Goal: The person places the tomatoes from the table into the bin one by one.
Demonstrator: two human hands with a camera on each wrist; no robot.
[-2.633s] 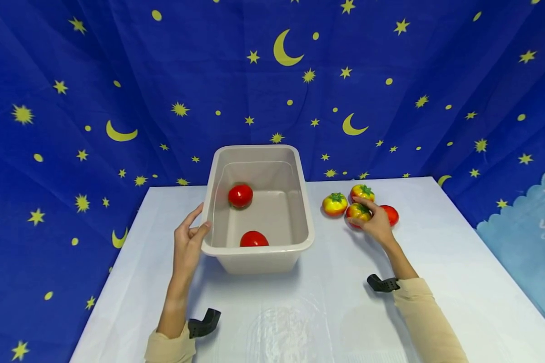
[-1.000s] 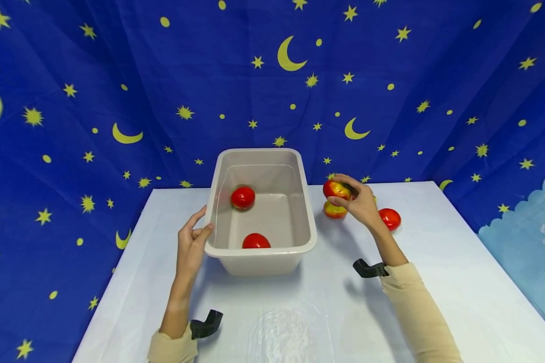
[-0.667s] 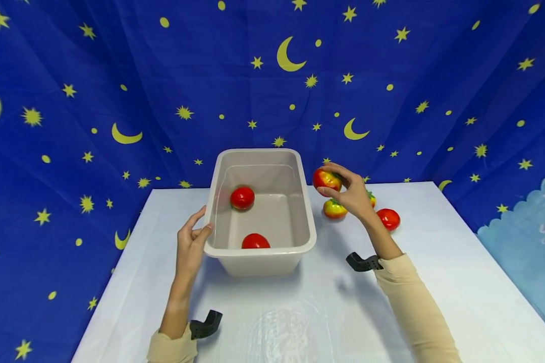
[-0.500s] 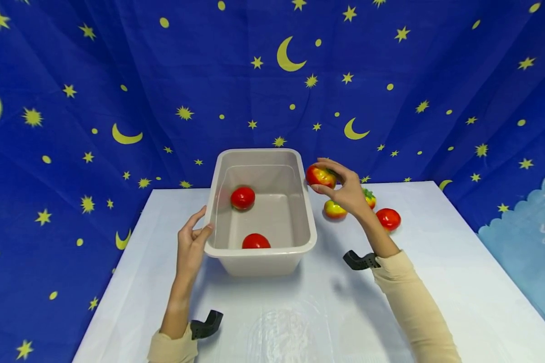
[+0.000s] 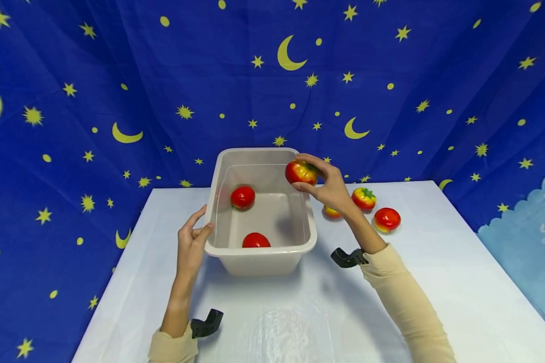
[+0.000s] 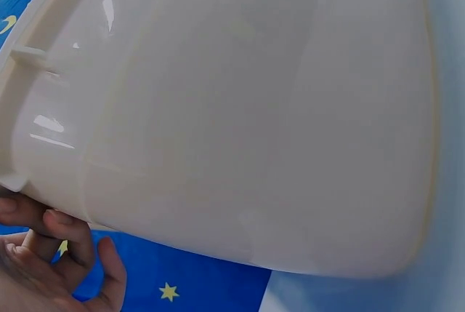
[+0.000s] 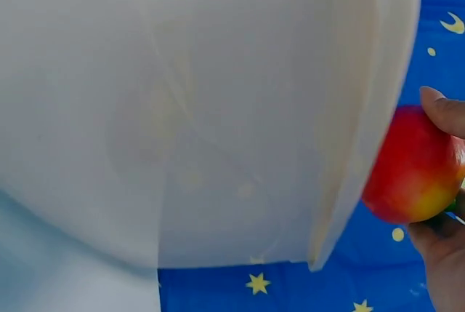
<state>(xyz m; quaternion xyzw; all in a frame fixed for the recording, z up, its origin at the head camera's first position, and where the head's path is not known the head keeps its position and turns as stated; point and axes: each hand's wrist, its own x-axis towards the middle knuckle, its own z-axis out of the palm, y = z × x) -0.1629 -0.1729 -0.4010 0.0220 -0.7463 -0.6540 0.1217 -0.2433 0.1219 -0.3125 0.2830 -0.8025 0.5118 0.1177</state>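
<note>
A beige plastic bin [image 5: 261, 254] stands on the table. My left hand [image 5: 192, 247] grips its left rim, thumb on top; in the left wrist view, fingers [image 6: 69, 236] curl below the rim. My right hand [image 5: 331, 184] holds a glossy red-and-yellow tomato [image 5: 298, 173] with a green top between thumb and fingers, over the bin's right rim. In the right wrist view this tomato [image 7: 414, 170] shows partly behind the rim. Inside the bin lie a red tomato [image 5: 242, 197] toward the back left and another red tomato [image 5: 256, 240] near the front wall, partly hidden.
Right of the bin, on the white table [image 5: 272, 322], lie a yellow-red tomato [image 5: 332, 212] partly hidden by my right hand, a tomato with a green top [image 5: 364, 198] and a red tomato [image 5: 387, 220]. A blue star-patterned curtain [image 5: 236, 91] hangs behind.
My right hand has picked up a tomato from the group on the right, lifted it and carried it left to above the bin's right rim. My left hand stays on the bin.
</note>
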